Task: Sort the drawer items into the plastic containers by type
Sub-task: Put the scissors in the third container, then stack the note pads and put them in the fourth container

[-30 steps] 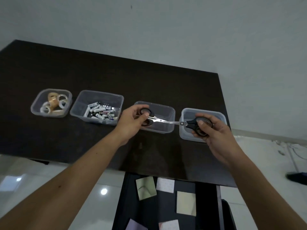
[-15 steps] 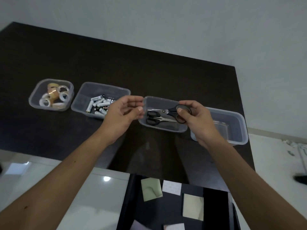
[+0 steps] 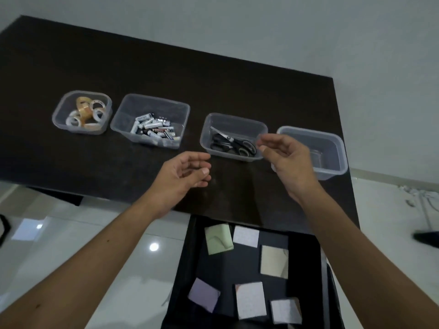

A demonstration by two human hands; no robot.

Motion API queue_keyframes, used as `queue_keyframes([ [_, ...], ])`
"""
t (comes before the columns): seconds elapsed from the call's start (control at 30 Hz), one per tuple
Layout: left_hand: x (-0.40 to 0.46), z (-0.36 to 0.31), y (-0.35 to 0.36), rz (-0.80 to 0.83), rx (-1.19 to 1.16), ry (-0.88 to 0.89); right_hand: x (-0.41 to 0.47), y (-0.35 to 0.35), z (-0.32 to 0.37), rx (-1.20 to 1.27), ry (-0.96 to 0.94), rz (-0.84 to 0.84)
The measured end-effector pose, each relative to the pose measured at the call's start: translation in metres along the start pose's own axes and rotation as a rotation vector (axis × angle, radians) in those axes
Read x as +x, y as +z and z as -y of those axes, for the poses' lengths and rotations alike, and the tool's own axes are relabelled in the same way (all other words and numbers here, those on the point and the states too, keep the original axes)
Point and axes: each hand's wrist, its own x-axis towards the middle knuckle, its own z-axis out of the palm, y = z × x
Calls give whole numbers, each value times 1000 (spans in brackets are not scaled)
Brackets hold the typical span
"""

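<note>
Head view: four clear tubs are lined up on the dark desk (image 3: 71, 55). Tape rolls (image 3: 86, 110) are kept in the far-left tub (image 3: 58, 115), batteries (image 3: 154, 129) in the 2nd tub (image 3: 152, 100), scissors (image 3: 234, 144) in the 3rd tub (image 3: 237, 118), & nothing can be seen in the far-right tub (image 3: 332, 143). Both hands are held empty w/ fingers loose & a bit curled: left hand (image 3: 184, 176) over the desk just in front of the 3rd tub, right hand (image 3: 288, 160) betw. the 3rd & far-right tubs. Paper notes (image 3: 249, 299) are left in the open drawer (image 3: 190, 269) below. What could go wrong: the far-right tub sits near the desk edge & could be knocked off by the right arm as it is pulled back. The thin, flat notes could be hard to pinch up, so 2 might be grabbed at once or bent. The notes could also be dropped in the wrong tub if it's done too fast.
</note>
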Motion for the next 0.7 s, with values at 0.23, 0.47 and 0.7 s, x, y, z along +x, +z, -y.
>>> queue_keyframes([
  [0.23,-47,67,40,114,86,-66,-95,-33,-41,8,92,107],
  [0.47,-88,145,63,189,287,-111,-171,-78,-126,-130,205,216],
  [0.7,-88,187,70,43,452,-45,-189,-97,-197,-337,139,220],
])
